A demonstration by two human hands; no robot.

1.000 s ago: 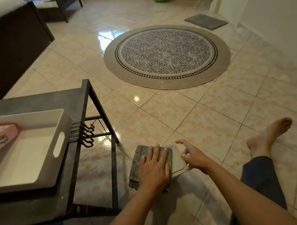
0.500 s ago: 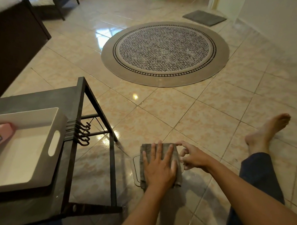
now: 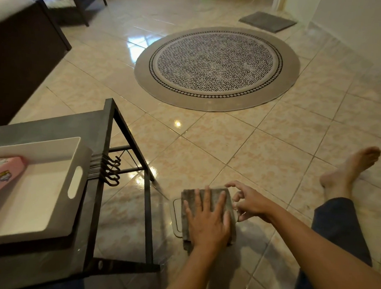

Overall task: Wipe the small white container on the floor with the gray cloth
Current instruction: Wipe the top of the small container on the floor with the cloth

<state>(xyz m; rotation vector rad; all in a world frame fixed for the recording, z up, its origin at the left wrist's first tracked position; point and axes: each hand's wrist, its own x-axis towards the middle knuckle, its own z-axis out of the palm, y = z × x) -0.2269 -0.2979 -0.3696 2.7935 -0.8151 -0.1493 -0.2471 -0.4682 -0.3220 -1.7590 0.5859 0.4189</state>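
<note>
The small white container [image 3: 175, 217] lies flat on the tiled floor near the bottom centre; only its left edge shows. The gray cloth [image 3: 213, 195] covers the rest of it. My left hand [image 3: 207, 220] lies flat on the cloth with fingers spread, pressing it down onto the container. My right hand [image 3: 248, 202] sits at the container's right edge, fingers curled and touching that edge beside the cloth; the edge itself is hidden by the fingers and cloth.
A dark metal side table [image 3: 103, 128] stands at the left, with a white tray [image 3: 77, 153] holding a pink box [image 3: 5, 174]. Hooks [image 3: 112, 170] hang from its frame. My bare foot [image 3: 350, 169] and trouser leg [image 3: 338, 225] lie right. A round patterned rug [image 3: 217, 67] lies farther ahead.
My left hand has slid the cloth rightward across the container, uncovering its left edge and covering its right side. My right hand stayed at the right edge.
</note>
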